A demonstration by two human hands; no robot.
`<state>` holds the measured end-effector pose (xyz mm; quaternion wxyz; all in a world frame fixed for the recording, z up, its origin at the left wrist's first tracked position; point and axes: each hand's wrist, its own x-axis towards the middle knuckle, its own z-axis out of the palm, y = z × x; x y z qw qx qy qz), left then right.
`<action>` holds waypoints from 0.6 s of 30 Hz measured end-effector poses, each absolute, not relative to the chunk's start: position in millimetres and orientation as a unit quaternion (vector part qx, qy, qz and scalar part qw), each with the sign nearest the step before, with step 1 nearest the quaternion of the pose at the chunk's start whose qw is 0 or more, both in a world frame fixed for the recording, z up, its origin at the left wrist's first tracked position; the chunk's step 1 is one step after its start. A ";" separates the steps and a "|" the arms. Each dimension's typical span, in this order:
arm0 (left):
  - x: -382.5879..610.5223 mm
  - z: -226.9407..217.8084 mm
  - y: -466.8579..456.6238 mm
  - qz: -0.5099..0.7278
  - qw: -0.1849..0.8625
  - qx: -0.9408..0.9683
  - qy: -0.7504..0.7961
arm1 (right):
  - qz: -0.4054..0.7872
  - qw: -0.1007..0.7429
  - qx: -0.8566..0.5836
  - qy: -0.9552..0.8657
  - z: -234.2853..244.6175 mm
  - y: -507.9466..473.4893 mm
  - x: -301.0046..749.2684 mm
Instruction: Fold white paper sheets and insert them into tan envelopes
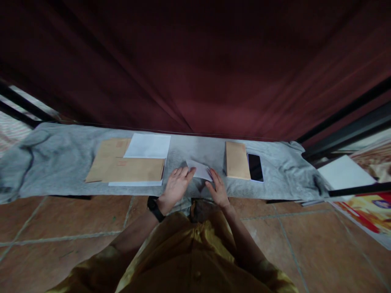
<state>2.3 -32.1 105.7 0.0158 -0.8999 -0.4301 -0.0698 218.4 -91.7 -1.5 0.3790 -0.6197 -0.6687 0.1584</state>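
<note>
A small folded sheet of white paper (199, 170) lies in front of me on a grey cloth, between my two hands. My left hand (178, 182), with a black watch (155, 208) on the wrist, grips the paper's left edge with its fingertips. At the right edge, my right hand (218, 189) has the paper between thumb and fingers. Left of my hands are brown envelopes (137, 169) with a white sheet (148, 145) partly over them and another white edge below. Off to the right lies a brown envelope (237, 160), with a smartphone (255, 167) beside it.
The grey cloth (61, 162) covers a narrow bench. A dark red curtain (189, 73) hangs behind it. Dark bars (351, 130) flank the bench. At the right are a white sheet (346, 173) and a red and yellow printed package (369, 211). Brown tiles (85, 219) form the floor.
</note>
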 end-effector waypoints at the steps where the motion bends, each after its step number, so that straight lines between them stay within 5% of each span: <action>1: 1.0 106.7 -31.7 -0.085 0.003 -0.895 -0.438 | 0.166 0.396 -0.623 -0.654 -0.8 -91.1 218.3; 8: 0.4 100.9 -26.4 -0.224 -0.136 -0.831 -0.491 | 0.282 0.523 -0.618 -0.515 4.9 -81.0 218.9; 18: 5.7 89.2 3.3 -0.304 -0.238 -0.718 -0.579 | 0.272 0.563 -0.662 -0.414 19.5 -65.1 223.0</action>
